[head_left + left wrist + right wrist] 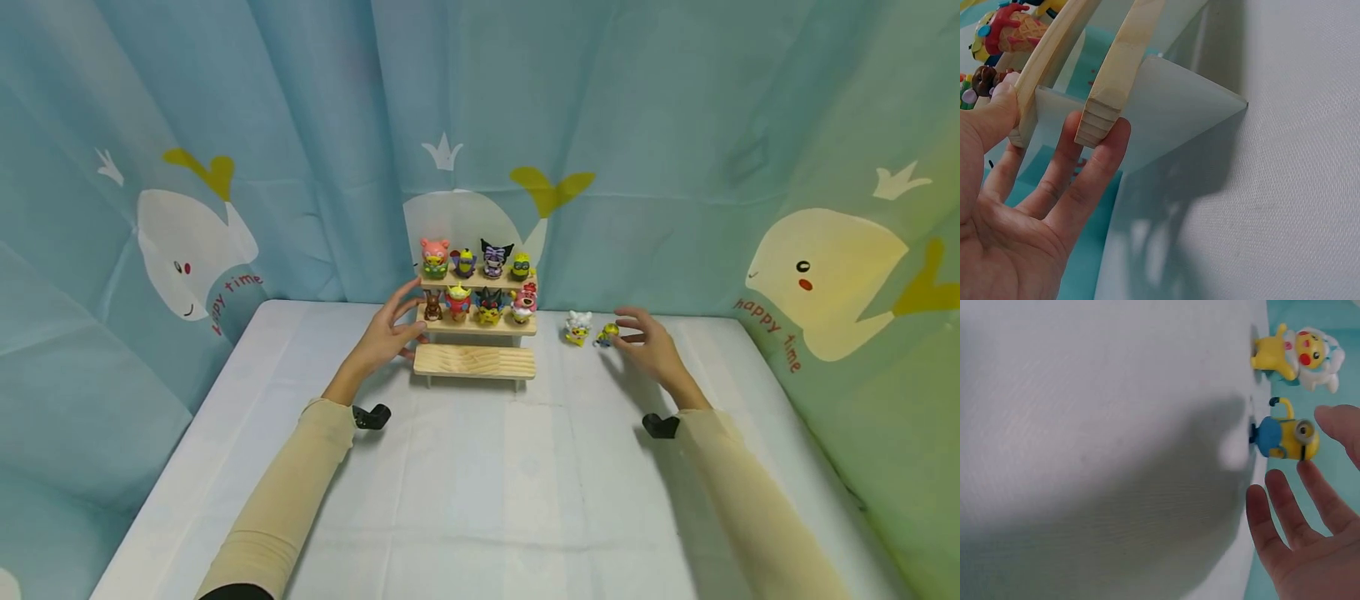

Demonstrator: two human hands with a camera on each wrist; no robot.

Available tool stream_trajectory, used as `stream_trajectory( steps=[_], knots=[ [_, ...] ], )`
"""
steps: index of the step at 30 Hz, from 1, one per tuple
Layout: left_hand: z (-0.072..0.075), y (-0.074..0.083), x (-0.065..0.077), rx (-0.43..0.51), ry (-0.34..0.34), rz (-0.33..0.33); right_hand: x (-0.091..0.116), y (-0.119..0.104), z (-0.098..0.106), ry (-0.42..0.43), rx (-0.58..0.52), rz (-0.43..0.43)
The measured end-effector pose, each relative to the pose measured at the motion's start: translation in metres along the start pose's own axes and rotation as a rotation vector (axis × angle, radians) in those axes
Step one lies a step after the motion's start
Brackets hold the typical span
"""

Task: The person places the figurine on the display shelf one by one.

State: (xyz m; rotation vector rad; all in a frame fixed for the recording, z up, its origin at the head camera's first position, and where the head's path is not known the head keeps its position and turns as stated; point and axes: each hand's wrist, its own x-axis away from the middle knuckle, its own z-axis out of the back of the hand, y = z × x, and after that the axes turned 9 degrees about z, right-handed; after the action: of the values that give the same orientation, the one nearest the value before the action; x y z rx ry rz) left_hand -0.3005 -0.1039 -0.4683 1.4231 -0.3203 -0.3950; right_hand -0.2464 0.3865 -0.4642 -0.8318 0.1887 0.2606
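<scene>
A three-tier wooden display stand (474, 362) bears several small figurines on its top and middle tiers; the lowest tier is bare. At its left end, my left hand (381, 335) holds it, the thumb on the middle plank and fingertips against the end of the lower plank (1105, 106). Right of the stand, a minion figurine (1279, 436) in blue overalls stands on the table. My right hand (651, 346) surrounds it with fingers spread, thumb and index fingertips right at its yellow head. Beside it is a yellow figurine with a fluffy white hood (578, 327).
The white-covered table (480, 483) meets a blue curtain (645, 108) with whale prints close behind the stand. A pink figurine (435, 257) stands at the top tier's left end, near the left hand. Pale panels (1172, 119) support the planks.
</scene>
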Motion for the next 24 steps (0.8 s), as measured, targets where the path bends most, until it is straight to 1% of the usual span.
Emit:
stream_trajectory(
  steps=[4, 7, 16, 24],
  knots=[
    [0.0, 0.0, 0.0, 0.011, -0.007, 0.004, 0.0, 0.005, -0.002, -0.033, -0.004, -0.031],
    [0.0, 0.001, 0.0, 0.016, -0.007, 0.004, 0.0, 0.007, -0.003, -0.033, 0.009, -0.028],
    [0.0, 0.001, 0.001, 0.005, -0.002, -0.004, -0.004, 0.012, -0.006, -0.004, 0.033, 0.015],
    [-0.001, 0.001, 0.001, 0.002, 0.006, -0.005, -0.005, 0.013, -0.007, -0.002, 0.05, -0.004]
  ],
)
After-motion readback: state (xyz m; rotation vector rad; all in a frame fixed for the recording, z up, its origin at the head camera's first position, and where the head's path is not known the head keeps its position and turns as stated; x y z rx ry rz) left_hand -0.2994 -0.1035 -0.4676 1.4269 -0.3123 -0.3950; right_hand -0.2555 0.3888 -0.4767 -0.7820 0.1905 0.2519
